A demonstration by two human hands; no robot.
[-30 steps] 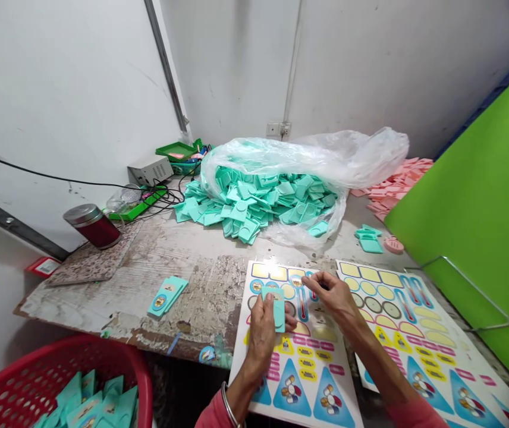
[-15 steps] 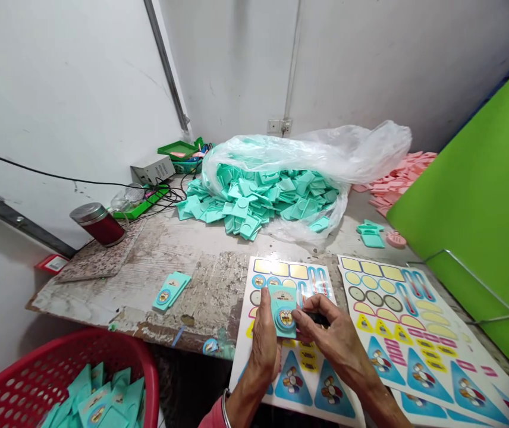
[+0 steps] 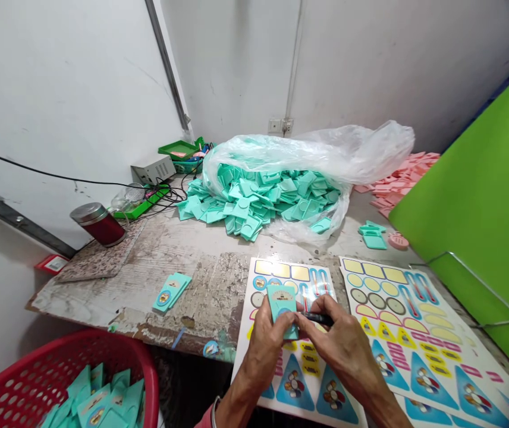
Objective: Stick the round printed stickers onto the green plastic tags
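The left hand point(image 3: 266, 345) grip grasps the teal tag point(image 3: 280, 300) above the sticker sheet point(image 3: 290, 271); the right hand point(image 3: 348, 351) grip pinches a dark tool point(image 3: 320, 319).

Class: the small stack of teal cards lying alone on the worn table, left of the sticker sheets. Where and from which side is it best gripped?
Pinch the stack across its two long edges near the middle, from above: it lies flat, long and narrow, bare table on both sides. Left hand holds a card, right hand a dark tool.

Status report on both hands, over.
Left hand grips teal tile. Right hand at tile, holding dark tool. Sticker sheet beneath both hands.
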